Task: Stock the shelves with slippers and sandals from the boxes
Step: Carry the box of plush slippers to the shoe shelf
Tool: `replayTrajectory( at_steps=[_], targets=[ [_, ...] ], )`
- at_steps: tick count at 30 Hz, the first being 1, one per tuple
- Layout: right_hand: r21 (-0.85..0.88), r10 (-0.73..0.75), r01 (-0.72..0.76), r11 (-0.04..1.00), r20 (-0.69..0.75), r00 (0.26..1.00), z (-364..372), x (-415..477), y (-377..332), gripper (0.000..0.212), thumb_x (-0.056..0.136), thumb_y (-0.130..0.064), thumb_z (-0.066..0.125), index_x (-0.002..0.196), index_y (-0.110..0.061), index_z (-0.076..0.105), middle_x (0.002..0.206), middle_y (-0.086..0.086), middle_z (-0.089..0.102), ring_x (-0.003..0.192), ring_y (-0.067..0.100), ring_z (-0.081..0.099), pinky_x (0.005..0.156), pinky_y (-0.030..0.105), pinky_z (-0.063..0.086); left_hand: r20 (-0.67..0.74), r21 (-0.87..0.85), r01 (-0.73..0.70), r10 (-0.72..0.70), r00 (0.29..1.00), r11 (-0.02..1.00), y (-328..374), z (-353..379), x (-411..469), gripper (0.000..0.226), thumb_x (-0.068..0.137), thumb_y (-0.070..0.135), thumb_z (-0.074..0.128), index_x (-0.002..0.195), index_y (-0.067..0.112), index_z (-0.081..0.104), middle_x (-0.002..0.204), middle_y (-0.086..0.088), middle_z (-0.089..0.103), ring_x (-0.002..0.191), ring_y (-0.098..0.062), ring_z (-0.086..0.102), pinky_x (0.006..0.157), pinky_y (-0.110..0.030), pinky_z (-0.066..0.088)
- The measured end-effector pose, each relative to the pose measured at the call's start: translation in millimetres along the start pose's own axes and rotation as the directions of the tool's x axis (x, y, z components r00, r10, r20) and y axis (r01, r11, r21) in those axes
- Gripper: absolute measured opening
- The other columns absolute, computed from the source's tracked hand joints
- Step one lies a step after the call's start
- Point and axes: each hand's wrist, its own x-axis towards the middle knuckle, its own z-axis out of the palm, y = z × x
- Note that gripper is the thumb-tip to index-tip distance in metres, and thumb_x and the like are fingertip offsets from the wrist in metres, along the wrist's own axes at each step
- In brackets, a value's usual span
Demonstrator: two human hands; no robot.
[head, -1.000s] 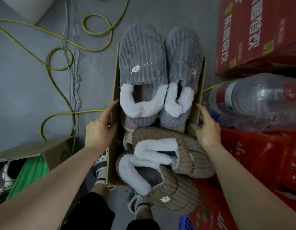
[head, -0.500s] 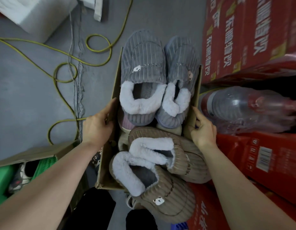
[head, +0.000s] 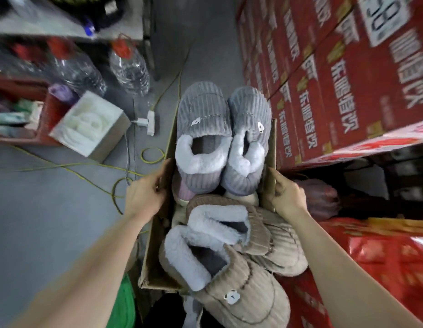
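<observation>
I carry a brown cardboard box (head: 156,252) heaped with plush slippers. My left hand (head: 145,195) grips its left wall and my right hand (head: 287,197) grips its right wall. At the far end lie two grey corduroy slippers (head: 203,129) with white fleece lining. Two beige corduroy slippers (head: 248,287) with the same lining are piled at the near end, hanging over the rim. More slippers sit underneath, mostly hidden.
Stacked red drink cartons (head: 336,79) stand close on the right, with red packs (head: 383,256) below them. On the grey floor to the left are large water bottles (head: 130,65), a white block (head: 92,124), a power strip (head: 150,121) and yellow cable (head: 92,183).
The box has stayed in both hands while the view swung up and forward. The floor beside it now shows water bottles and a white block instead of the open box with green items.
</observation>
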Motion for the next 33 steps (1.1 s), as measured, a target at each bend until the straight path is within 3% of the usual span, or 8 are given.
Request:
replayTrajectory(
  at_steps=[3,5,7,14,18,23,27,33],
  targets=[
    [0.073,-0.031,0.034,0.997,-0.038,0.999,-43.7,9.2,-35.5,0.071,0.080,-0.016,0.066,0.139,-0.048,0.045,0.098,0.001,0.075,0.098,0.025,0.068,0.085,0.033,0.053,0.004,0.052,-0.040,0.039,0.999,0.998,32.1,-47.3,22.2,0.077,0.080,0.019,0.057,0.139,0.061,0.029,0.097,-0.004,0.073,0.095,-0.033,0.067,0.074,-0.040,0.053],
    [0.088,-0.043,0.046,0.995,-0.036,0.998,-70.3,24.3,-57.1,0.068,0.082,-0.017,0.066,0.140,-0.046,0.045,0.090,-0.002,0.072,0.094,0.024,0.066,0.081,0.030,0.052,-0.010,0.075,-0.030,0.031,0.999,0.997,56.5,-73.6,40.5,0.082,0.079,0.012,0.058,0.141,0.059,0.030,0.097,-0.004,0.072,0.097,-0.034,0.065,0.077,-0.039,0.050],
    [0.081,-0.066,0.068,0.994,-0.032,0.997,-96.1,45.7,-79.2,0.067,0.084,-0.017,0.065,0.141,-0.046,0.044,0.083,-0.007,0.067,0.088,0.022,0.064,0.075,0.025,0.047,-0.031,0.059,-0.013,0.015,0.999,0.998,78.9,-94.5,62.3,0.082,0.079,0.010,0.058,0.141,0.057,0.032,0.100,-0.002,0.072,0.099,-0.033,0.065,0.078,-0.037,0.048],
    [0.078,-0.139,0.142,0.987,-0.039,0.990,-174.1,153.0,-143.9,0.070,0.080,-0.019,0.064,0.135,-0.056,0.045,0.111,-0.003,0.071,0.101,0.026,0.066,0.076,0.021,0.044,-0.106,0.034,-0.014,0.018,0.994,0.999,157.6,-150.2,150.6,0.077,0.082,0.009,0.057,0.143,0.051,0.034,0.115,-0.009,0.069,0.104,-0.033,0.064,0.081,-0.039,0.052],
    [0.070,-0.185,0.186,0.980,-0.022,0.982,-218.6,213.6,-185.2,0.072,0.078,-0.020,0.068,0.137,-0.053,0.044,0.124,-0.001,0.067,0.113,0.023,0.064,0.092,0.029,0.052,-0.125,0.004,0.035,-0.034,0.992,0.999,191.1,-178.9,208.5,0.080,0.082,0.012,0.060,0.140,0.058,0.030,0.120,-0.008,0.068,0.106,-0.031,0.065,0.089,-0.045,0.054],
    [0.050,-0.204,0.206,0.977,-0.038,0.978,-260.6,288.3,-241.5,0.071,0.075,-0.028,0.070,0.137,-0.053,0.044,0.123,0.001,0.068,0.115,0.023,0.063,0.100,0.035,0.050,-0.103,-0.064,0.031,-0.038,0.994,0.997,223.2,-214.8,293.0,0.079,0.084,0.013,0.061,0.139,0.060,0.029,0.121,-0.004,0.067,0.105,-0.027,0.066,0.086,-0.045,0.057],
    [0.077,-0.207,0.210,0.975,-0.049,0.977,-286.1,345.6,-288.1,0.072,0.073,-0.034,0.068,0.139,-0.050,0.043,0.124,-0.001,0.067,0.115,0.022,0.062,0.100,0.035,0.050,-0.124,-0.085,0.005,-0.015,0.992,0.996,245.8,-247.2,370.1,0.062,0.087,0.026,0.059,0.137,0.056,0.038,0.122,-0.003,0.067,0.108,-0.028,0.064,0.089,-0.044,0.054],
    [0.073,-0.169,0.175,0.982,-0.081,0.982,-327.5,429.3,-361.5,0.071,0.079,-0.020,0.065,0.140,-0.049,0.042,0.126,-0.001,0.066,0.116,0.021,0.060,0.102,0.029,0.047,-0.121,-0.111,-0.023,0.009,0.993,0.994,287.3,-299.9,469.5,0.069,0.086,0.016,0.059,0.139,0.054,0.037,0.127,-0.001,0.064,0.117,-0.026,0.060,0.095,-0.041,0.052]
  ],
)
